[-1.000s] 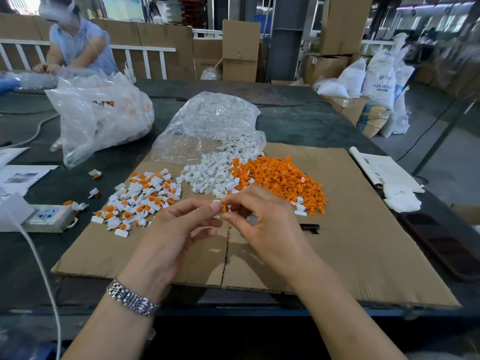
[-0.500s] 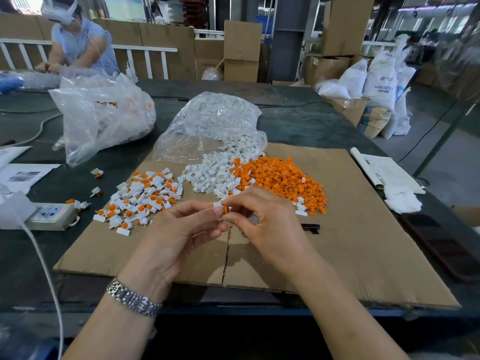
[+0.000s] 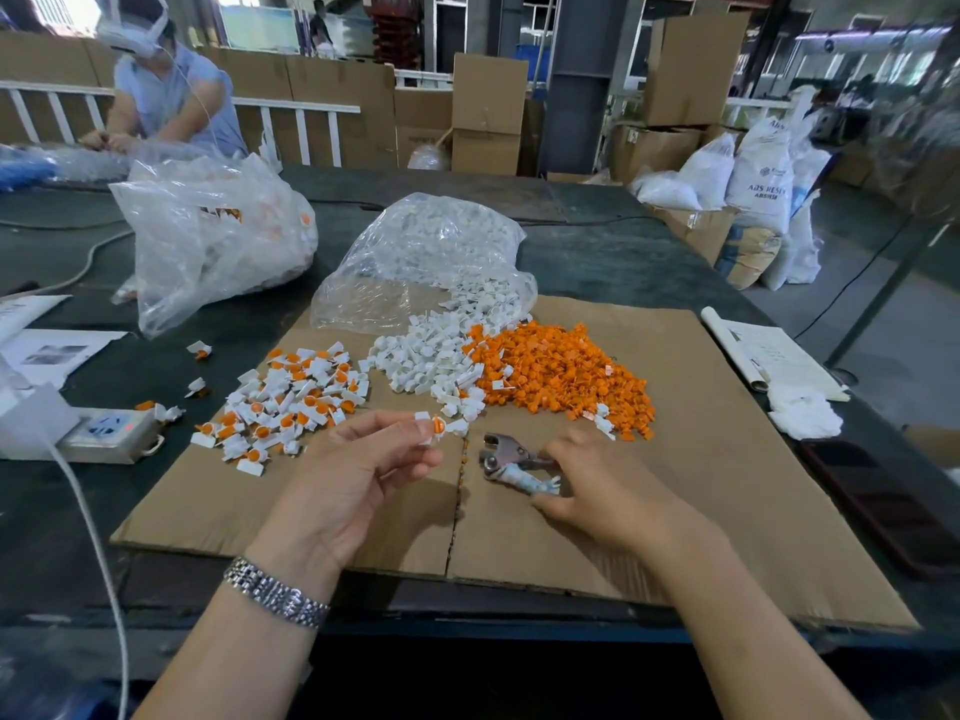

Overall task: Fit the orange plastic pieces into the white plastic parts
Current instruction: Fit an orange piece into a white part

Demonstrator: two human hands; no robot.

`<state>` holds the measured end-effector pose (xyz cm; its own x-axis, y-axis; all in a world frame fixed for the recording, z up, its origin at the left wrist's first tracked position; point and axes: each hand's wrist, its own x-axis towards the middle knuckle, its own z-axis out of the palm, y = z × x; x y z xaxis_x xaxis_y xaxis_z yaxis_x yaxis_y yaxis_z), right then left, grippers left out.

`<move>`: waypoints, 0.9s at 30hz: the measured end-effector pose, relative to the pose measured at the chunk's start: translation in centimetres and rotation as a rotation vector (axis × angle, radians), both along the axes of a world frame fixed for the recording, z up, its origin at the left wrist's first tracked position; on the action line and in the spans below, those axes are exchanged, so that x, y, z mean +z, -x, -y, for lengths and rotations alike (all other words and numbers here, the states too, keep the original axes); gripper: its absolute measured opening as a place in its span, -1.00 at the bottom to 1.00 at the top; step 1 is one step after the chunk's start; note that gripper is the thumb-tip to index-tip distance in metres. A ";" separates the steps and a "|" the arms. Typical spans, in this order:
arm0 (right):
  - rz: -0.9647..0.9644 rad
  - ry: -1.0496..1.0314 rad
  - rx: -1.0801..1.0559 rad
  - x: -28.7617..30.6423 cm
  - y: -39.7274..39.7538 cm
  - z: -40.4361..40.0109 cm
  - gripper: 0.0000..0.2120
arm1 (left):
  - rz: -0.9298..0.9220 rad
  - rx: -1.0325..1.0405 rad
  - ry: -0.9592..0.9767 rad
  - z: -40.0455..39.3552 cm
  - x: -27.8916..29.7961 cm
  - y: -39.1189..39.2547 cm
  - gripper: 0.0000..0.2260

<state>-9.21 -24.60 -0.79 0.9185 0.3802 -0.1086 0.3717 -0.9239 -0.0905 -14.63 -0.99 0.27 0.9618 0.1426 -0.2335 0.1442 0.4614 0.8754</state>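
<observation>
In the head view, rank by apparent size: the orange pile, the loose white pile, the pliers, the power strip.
1. orange pile
2. loose white pile, somewhat smaller
3. power strip
4. pliers, partly hidden under the right hand, so ranks 3 and 4 are unsure
</observation>
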 end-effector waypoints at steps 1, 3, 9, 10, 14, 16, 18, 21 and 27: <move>0.014 -0.002 0.013 0.1 0.1 -0.2 -0.59 | -0.005 0.008 0.009 0.0 0.0 0.0 -0.61; 0.006 -0.055 0.003 0.5 0.3 -0.8 -0.75 | -0.014 0.037 0.023 0.1 -0.2 -0.2 -0.63; -0.331 -0.449 -0.012 3.8 0.5 -2.6 -0.81 | 0.045 0.121 0.034 0.5 0.1 -0.8 -0.87; -0.405 -0.486 -0.005 4.3 0.7 -3.0 -0.81 | 0.065 0.125 0.031 0.6 0.2 -0.9 -0.89; -0.566 -0.666 -0.014 5.3 1.5 -4.8 -0.84 | 0.103 0.157 -0.009 0.9 0.6 -1.1 -0.79; -0.591 -0.747 -0.023 5.4 1.7 -5.3 -0.85 | 0.107 0.188 -0.041 1.0 0.5 -1.2 -0.83; -0.597 -0.770 -0.025 5.3 1.9 -5.5 -0.85 | 0.111 0.208 -0.063 1.0 0.4 -1.2 -0.91; -0.601 -0.753 -0.005 5.1 2.2 -5.7 -0.87 | 0.106 0.236 -0.105 1.0 0.3 -1.3 -0.94; -0.610 -0.791 0.005 4.2 2.5 -6.4 -0.83 | 0.097 0.262 -0.138 1.0 -0.2 -1.4 -0.90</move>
<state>-11.75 -18.24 3.42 0.7883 0.5502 -0.2754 0.0601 -0.5143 -0.8555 -13.19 -1.96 0.04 0.9051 0.4123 -0.1034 -0.0513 0.3474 0.9363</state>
